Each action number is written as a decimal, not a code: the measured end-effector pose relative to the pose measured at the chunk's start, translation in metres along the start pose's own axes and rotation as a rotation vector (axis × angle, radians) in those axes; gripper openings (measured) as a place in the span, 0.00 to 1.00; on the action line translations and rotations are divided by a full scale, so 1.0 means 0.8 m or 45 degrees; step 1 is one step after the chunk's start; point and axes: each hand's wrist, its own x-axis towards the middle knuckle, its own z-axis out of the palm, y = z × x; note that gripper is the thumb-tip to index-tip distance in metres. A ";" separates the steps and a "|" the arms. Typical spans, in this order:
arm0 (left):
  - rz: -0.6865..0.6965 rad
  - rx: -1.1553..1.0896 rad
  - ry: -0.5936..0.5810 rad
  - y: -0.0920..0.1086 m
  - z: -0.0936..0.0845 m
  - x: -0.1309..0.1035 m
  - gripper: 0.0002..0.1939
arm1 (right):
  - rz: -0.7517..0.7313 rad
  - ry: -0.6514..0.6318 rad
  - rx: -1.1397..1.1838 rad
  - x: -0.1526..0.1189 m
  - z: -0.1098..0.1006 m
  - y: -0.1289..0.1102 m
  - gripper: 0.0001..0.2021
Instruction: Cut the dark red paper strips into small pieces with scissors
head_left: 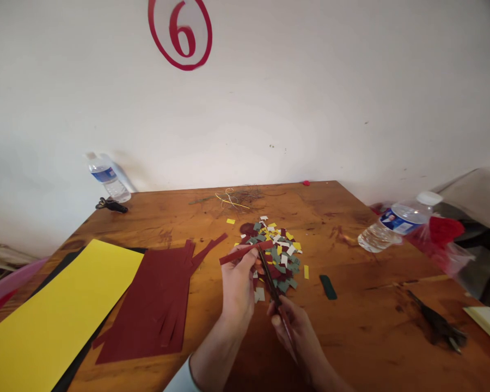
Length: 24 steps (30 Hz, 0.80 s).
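Note:
My left hand point(237, 283) pinches a narrow dark red paper strip point(240, 253) between thumb and fingers, one end reaching right. My right hand point(296, 332) is closed around long, dark, slim scissors point(271, 283); their tip meets the strip just right of my left fingers. How far the blades are parted cannot be made out. Below and behind both hands lies a pile of small cut paper pieces point(291, 262) in green, white, yellow and dark red. To the left, dark red sheets point(147, 305) carry several loose strips point(208, 251).
A yellow sheet point(65, 316) overlies black paper at the left. Thin wires point(232, 200) lie at the back. Water bottles stand left point(110, 178) and right point(398, 222). A dark green piece point(328, 287), a dark tool point(436, 321) and a black clip-like object point(111, 205) rest on the wooden table point(351, 348).

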 end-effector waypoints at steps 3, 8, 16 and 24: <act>-0.004 0.005 0.000 0.001 -0.001 0.000 0.17 | -0.015 -0.007 -0.020 0.001 0.001 -0.006 0.23; -0.030 0.016 0.024 0.001 0.001 -0.002 0.16 | -0.085 0.025 0.001 -0.002 0.003 -0.009 0.29; -0.006 -0.008 0.015 0.001 0.002 -0.002 0.14 | 0.015 -0.016 0.073 -0.004 0.004 0.008 0.28; -0.038 0.013 0.032 0.002 0.002 -0.004 0.15 | 0.031 -0.017 0.097 -0.004 0.004 0.009 0.25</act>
